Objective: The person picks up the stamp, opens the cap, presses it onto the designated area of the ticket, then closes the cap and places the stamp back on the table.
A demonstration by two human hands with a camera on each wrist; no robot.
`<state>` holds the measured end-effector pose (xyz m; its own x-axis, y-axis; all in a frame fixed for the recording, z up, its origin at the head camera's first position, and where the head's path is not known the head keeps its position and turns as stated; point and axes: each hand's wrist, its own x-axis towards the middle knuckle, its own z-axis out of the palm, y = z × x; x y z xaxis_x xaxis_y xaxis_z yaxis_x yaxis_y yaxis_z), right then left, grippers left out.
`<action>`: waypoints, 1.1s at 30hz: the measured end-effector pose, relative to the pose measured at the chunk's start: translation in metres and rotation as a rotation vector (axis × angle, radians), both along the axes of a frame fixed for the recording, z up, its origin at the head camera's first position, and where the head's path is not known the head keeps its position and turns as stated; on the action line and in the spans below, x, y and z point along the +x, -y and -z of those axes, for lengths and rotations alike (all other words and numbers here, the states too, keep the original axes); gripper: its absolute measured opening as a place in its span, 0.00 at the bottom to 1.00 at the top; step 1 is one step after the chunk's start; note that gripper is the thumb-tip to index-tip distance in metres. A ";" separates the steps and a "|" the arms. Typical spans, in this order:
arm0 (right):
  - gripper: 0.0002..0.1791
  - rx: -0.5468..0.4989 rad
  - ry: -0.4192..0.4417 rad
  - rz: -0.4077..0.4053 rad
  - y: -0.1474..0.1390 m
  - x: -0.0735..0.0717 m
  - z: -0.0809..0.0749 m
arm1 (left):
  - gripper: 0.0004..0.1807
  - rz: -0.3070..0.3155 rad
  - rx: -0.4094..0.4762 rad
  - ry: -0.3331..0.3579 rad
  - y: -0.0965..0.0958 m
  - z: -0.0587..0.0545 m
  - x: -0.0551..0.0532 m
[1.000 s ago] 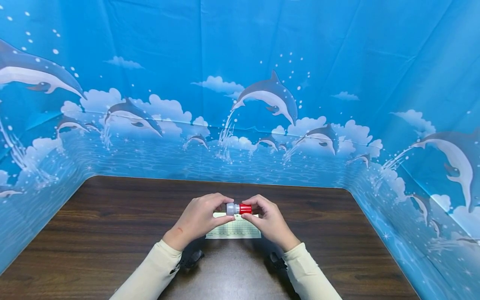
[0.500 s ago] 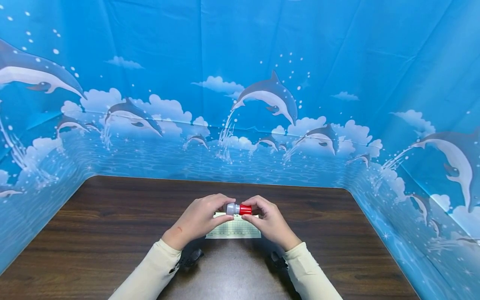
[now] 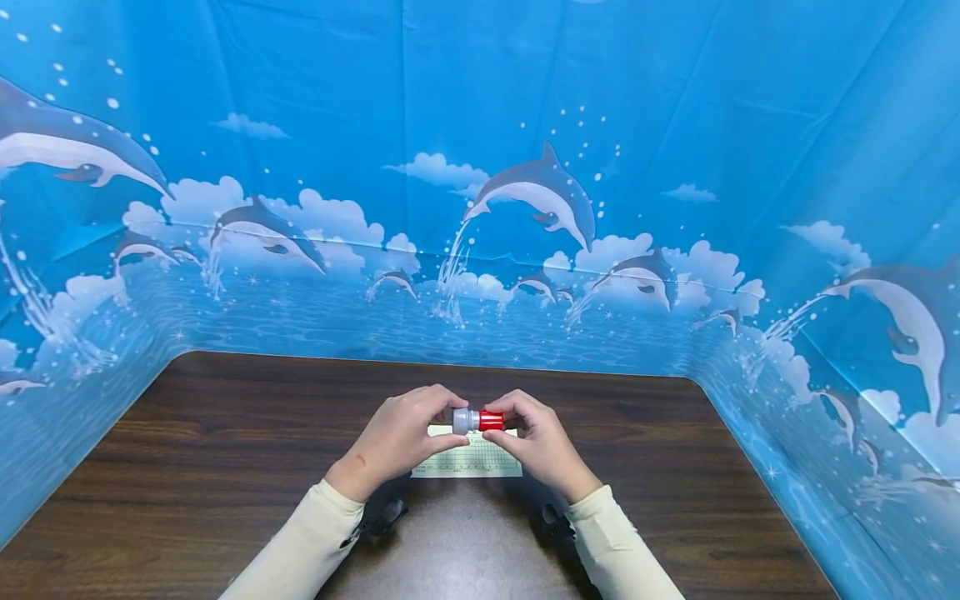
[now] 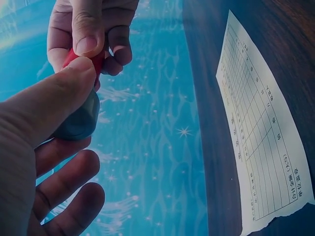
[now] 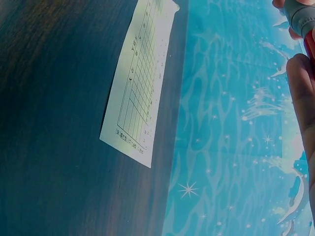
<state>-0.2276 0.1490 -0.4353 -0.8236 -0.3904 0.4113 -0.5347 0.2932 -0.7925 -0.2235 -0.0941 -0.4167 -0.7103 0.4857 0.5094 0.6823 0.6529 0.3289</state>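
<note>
In the head view, my left hand (image 3: 399,429) pinches the grey end (image 3: 461,421) of a small red-and-grey cylinder between thumb and fingers. From the other side, my right hand (image 3: 546,442) pinches its red end (image 3: 491,420). The cylinder lies level between the hands, over a printed paper form (image 3: 472,463) on the table. Seen from the left wrist, the left thumb (image 4: 59,96) presses along the cylinder's dark grey part (image 4: 81,118), and the other fingers curl below. Only a piece of the grey end (image 5: 301,17) shows in the right wrist view.
The dark wooden table (image 3: 247,450) spreads to both sides of the hands. A blue curtain (image 3: 345,308) printed with dolphins stands along its back and sides. Black devices (image 3: 386,515) sit under both wrists.
The left thumb and the grey end have shifted slightly against the red end. The right hand keeps its place and its hold on the red end.
</note>
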 end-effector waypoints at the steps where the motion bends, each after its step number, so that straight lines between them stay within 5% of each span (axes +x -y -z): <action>1: 0.17 0.000 -0.001 -0.002 0.000 0.000 0.000 | 0.26 -0.002 0.000 0.002 0.000 0.000 0.000; 23: 0.18 0.028 -0.019 -0.015 -0.001 0.001 -0.003 | 0.26 0.069 -0.019 0.045 0.003 -0.002 0.000; 33: 0.19 0.020 -0.001 0.023 0.001 0.003 -0.003 | 0.27 -0.016 -0.035 0.054 0.001 -0.001 0.002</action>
<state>-0.2245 0.1477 -0.4326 -0.8324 -0.3793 0.4041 -0.5281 0.3215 -0.7860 -0.2219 -0.0953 -0.4158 -0.7442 0.4906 0.4532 0.6534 0.6756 0.3415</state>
